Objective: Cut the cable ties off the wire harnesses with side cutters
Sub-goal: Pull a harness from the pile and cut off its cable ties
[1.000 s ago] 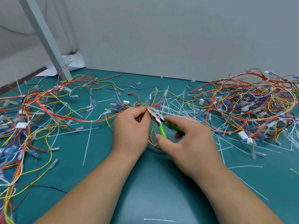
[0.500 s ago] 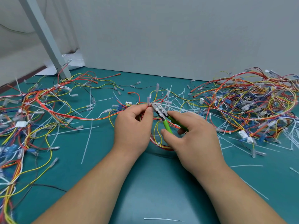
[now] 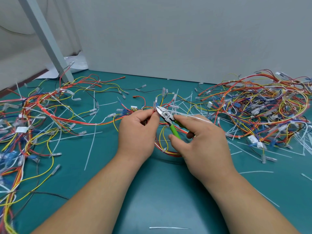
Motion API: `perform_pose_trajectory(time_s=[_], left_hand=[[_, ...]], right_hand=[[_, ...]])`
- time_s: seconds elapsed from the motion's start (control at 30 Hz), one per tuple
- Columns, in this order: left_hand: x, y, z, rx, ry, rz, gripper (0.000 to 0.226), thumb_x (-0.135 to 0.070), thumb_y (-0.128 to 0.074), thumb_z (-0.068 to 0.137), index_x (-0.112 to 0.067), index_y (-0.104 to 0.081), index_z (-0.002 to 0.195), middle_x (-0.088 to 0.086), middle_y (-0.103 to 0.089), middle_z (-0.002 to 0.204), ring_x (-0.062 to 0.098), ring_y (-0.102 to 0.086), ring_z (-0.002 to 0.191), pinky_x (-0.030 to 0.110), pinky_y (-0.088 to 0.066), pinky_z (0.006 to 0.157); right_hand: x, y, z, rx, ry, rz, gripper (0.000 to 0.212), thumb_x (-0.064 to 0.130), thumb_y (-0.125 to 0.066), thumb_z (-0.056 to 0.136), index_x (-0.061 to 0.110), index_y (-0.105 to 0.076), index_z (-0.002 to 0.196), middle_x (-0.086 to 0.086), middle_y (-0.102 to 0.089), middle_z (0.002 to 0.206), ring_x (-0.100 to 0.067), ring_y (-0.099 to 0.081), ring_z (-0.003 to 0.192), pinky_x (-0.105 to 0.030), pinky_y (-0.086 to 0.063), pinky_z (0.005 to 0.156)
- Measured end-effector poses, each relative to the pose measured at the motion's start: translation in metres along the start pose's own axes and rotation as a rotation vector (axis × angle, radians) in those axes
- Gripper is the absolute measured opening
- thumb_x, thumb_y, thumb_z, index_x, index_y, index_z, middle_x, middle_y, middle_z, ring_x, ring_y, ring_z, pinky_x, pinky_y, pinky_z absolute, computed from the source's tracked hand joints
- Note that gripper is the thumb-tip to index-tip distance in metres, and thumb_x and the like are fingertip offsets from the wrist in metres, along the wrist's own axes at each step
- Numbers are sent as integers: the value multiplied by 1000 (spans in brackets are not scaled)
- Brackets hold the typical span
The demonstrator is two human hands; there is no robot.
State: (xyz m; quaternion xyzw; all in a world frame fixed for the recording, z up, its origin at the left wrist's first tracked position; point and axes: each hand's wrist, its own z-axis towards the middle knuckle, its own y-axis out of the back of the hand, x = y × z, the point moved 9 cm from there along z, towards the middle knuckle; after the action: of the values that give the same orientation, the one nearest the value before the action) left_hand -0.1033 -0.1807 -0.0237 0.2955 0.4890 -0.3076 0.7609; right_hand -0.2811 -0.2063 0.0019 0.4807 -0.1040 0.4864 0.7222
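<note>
My left hand (image 3: 137,132) pinches a red, yellow and orange wire harness (image 3: 166,149) between thumb and fingers, just above the teal mat. My right hand (image 3: 200,141) grips the green-handled side cutters (image 3: 166,116). Their steel jaws point up-left and touch the bundle right beside my left fingertips. A long white cable tie tail (image 3: 190,114) runs over the top of my right hand. The tie's head at the jaws is hidden by my fingers.
A big heap of tangled harnesses (image 3: 263,112) lies at the right, and loose harnesses (image 3: 33,115) spread over the left. Cut white cable ties (image 3: 91,146) are scattered across the teal mat (image 3: 165,200). A grey slanted post (image 3: 49,41) and a grey wall stand behind.
Both hands have lifted slightly and drifted away from me with the harness. The cutter jaws have stayed at the bundle beside my left fingertips.
</note>
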Motion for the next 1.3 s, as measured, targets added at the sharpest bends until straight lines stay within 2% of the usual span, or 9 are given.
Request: perform_pose_trajectory(time_s=[0.27,0.43,0.6,0.8,0.87,0.93,1.03,1.1,1.3], left_hand=[[0,-2,-2,22,3,-9,20,-18,-65,98,-11,-77,83,-4,-50,62,5,-39,59,22,-34,55],[-2,-4,-3,31,-1,-21,21,-17,-64,98,-21,-79,83,-7,-54,63,4,-41,60,19,-37,56],[-1,-4,-2,35,2,-29,22,-17,-64,98,-22,-79,83,-13,-48,57,5,-37,58,19,-34,54],[1,-4,-1,32,10,-18,29,-21,-64,99,-22,-73,72,-12,-40,52,7,-33,54,20,-29,50],[3,-4,0,28,19,-30,30,-21,-64,99,-21,-72,70,-10,-41,54,8,-34,56,23,-30,51],[6,-3,1,7,38,-52,22,-19,-65,98,-17,-77,79,-15,-46,55,5,-39,56,18,-34,54],[11,-1,2,-23,60,-70,17,-17,-65,97,-14,-78,86,-19,-52,55,0,-44,57,12,-38,58],[11,-1,2,-23,61,-81,16,-17,-66,97,-16,-78,87,-20,-53,55,1,-45,57,12,-39,59],[9,-2,1,-23,59,-70,15,-17,-68,96,-26,-76,88,-21,-65,66,1,-55,60,15,-45,65]], right_hand=[[-2,-1,1,26,-14,-37,49,18,-81,78,28,-73,126,13,-71,110,0,-52,89,-31,-53,88],[-2,-1,2,35,-16,-36,46,19,-81,80,28,-74,125,12,-69,103,-1,-49,82,-25,-49,83],[-1,-3,2,48,-23,-28,44,20,-80,82,27,-74,125,13,-68,100,-1,-47,80,-25,-46,81],[-1,-5,3,72,-32,-11,43,20,-80,82,28,-74,124,20,-61,94,11,-49,75,-11,-38,78],[-3,-5,2,69,-47,22,41,19,-80,83,29,-74,122,20,-62,92,6,-53,74,-15,-41,76],[-7,-3,2,37,-95,124,35,18,-79,84,32,-75,116,15,-67,90,-5,-58,74,-21,-46,72],[-19,0,3,-17,-251,446,20,23,-79,84,33,-73,100,15,-71,83,0,-61,69,-14,-46,68],[-28,-3,2,-23,-384,674,14,33,-75,79,29,-75,92,13,-68,76,-6,-58,66,-22,-46,65],[-34,-25,-6,132,-626,1111,40,43,-75,65,18,-79,96,-4,-72,95,-17,-58,68,-29,-41,55]])
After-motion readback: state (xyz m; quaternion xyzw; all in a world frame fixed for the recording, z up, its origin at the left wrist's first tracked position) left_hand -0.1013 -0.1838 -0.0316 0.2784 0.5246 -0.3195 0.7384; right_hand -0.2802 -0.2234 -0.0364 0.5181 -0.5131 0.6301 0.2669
